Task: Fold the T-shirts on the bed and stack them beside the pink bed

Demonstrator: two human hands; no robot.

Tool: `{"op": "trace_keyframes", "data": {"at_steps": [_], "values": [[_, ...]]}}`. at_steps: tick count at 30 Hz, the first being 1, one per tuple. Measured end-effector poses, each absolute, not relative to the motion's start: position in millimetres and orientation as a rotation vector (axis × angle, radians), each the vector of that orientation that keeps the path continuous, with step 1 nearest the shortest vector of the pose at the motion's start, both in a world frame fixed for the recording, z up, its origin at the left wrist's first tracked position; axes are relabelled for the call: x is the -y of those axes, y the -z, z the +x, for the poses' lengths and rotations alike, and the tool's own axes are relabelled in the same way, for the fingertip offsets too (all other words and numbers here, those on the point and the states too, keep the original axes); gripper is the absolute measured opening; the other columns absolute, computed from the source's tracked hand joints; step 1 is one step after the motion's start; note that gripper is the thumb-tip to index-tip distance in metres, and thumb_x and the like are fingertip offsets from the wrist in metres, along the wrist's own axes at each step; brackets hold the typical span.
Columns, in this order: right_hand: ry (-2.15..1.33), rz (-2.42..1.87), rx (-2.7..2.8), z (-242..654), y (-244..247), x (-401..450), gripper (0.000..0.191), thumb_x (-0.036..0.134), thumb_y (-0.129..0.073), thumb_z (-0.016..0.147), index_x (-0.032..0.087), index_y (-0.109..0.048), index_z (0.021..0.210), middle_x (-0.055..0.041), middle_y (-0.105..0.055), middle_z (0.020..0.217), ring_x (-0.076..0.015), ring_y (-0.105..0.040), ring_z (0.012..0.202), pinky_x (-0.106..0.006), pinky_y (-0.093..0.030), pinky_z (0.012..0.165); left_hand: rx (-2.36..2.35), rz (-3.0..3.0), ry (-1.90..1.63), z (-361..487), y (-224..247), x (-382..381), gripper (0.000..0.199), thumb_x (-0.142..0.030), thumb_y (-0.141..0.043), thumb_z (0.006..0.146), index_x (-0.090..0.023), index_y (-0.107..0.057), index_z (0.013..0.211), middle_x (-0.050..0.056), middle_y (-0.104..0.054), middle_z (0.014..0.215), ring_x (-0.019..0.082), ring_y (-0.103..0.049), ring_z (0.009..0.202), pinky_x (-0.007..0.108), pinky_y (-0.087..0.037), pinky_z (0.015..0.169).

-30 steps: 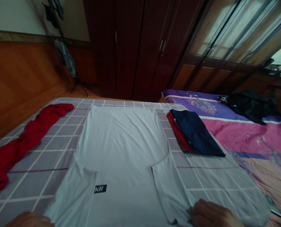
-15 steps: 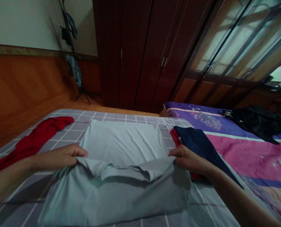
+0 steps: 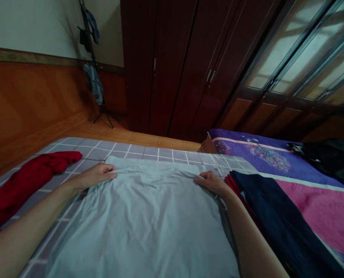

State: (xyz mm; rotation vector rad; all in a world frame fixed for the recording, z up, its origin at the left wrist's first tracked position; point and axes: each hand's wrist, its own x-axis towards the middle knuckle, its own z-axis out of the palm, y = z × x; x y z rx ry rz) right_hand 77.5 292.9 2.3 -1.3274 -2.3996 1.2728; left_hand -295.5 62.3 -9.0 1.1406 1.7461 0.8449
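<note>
A pale grey-blue T-shirt point(image 3: 157, 220) lies spread over the grey checked bedding, its upper layer drawn out toward the far edge. My left hand point(image 3: 102, 174) pinches its far left corner, the fingers closed on the fabric. At the far right corner, my right hand point(image 3: 210, 181) grips the cloth between thumb and fingers. Small creases run between the two hands. A strip of the shirt's lower layer shows just beyond them. The collar, seen earlier, cannot be clearly made out.
Red clothing point(image 3: 33, 181) lies crumpled at the left. Folded dark blue clothing point(image 3: 276, 208) rests on red cloth at the right. Beyond are a purple and pink bedspread point(image 3: 255, 154), a black garment point(image 3: 328, 158), a dark wardrobe point(image 3: 172, 69) and a coat stand point(image 3: 92, 58).
Both hands have moved away from me, carrying the shirt's gripped edge from mid-shirt to near its far end. The upper layer now covers most of the lower one.
</note>
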Motion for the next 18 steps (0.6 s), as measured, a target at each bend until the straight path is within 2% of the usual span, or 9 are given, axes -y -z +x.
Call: {"op": "trace_keyframes", "data": {"at_steps": [2,6,12,15,18], "values": [[-1.295,-1.31,2.368,75.6,-1.7,-295.2,0.03,0.046,-0.057,0.07,0.017,-0.055,0.061,0.0047,-0.047,0.048,-0.0084,-0.039,0.044,-0.021,-0.028,0.042,-1.769,1.129,-0.871,-293.7,5.5,-65.5,0.03,-0.046,-0.065,0.066,-0.018,-0.061,0.074,-0.002,-0.061,0.069,0.018,-0.059,0.064,0.024,-0.045,0.054],[-1.251,-1.229,2.31,71.3,2.4,-301.6,0.037,0.051,-0.048,0.074,0.016,-0.061,0.077,0.0025,-0.055,0.058,-0.0107,-0.046,0.049,-0.023,-0.035,0.047,-1.819,1.07,-1.036,-296.6,4.3,-72.2,0.039,-0.052,-0.065,0.065,-0.018,-0.062,0.085,0.0,-0.066,0.078,0.02,-0.061,0.07,0.026,-0.048,0.061],[-1.06,-1.205,2.389,68.3,13.9,-306.8,0.029,0.041,-0.05,0.072,0.015,-0.058,0.063,0.0041,-0.044,0.051,-0.0095,-0.038,0.048,-0.022,-0.027,0.045,-1.983,1.293,-0.916,-310.1,20.3,-79.0,0.038,-0.054,-0.061,0.069,-0.018,-0.065,0.084,0.002,-0.069,0.088,0.021,-0.062,0.084,0.025,-0.046,0.076],[-0.94,-1.204,2.41,66.3,13.5,-305.4,0.03,0.041,-0.047,0.075,0.017,-0.053,0.059,0.0043,-0.04,0.051,-0.0094,-0.036,0.05,-0.023,-0.025,0.046,-2.074,1.366,-0.892,-305.9,20.6,-81.1,0.036,-0.052,-0.055,0.075,-0.018,-0.064,0.081,0.001,-0.068,0.081,0.02,-0.062,0.079,0.024,-0.045,0.073],[-0.819,-1.211,2.428,65.0,11.2,-304.4,0.032,0.042,-0.042,0.079,0.016,-0.055,0.064,0.0034,-0.042,0.056,-0.0106,-0.04,0.055,-0.022,-0.028,0.05,-2.177,1.337,-1.011,-297.4,17.7,-83.2,0.038,-0.052,-0.05,0.077,-0.018,-0.063,0.085,0.001,-0.067,0.08,0.02,-0.061,0.077,0.024,-0.045,0.07]]}}
